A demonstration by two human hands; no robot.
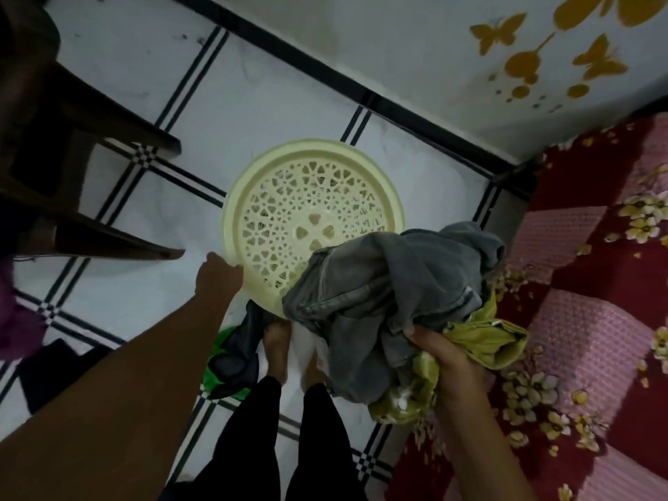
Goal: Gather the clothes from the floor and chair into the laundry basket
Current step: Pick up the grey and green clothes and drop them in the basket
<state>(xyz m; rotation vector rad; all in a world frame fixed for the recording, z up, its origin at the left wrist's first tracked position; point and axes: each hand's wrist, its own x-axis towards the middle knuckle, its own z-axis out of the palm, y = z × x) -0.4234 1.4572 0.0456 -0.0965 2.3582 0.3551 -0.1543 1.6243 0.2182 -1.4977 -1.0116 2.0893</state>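
A round cream laundry basket [253, 182] with a pierced pattern stands empty on the tiled floor in front of me. My left hand [217, 274] grips its near left rim. My right hand [442, 352] holds a bundle of grey jeans [379, 283] and a yellow-green garment [488, 338] over the basket's near right edge. A dark grey cloth on a green one [235, 356] lies on the floor by my feet. A black garment [47, 374] lies at the lower left, with a purple cloth [14, 320] at the left edge.
A dark wooden chair [54, 139] stands to the left of the basket. A bed with a red and pink flowered cover [578, 320] fills the right side. A white wall with yellow butterfly stickers [506, 48] runs behind the basket.
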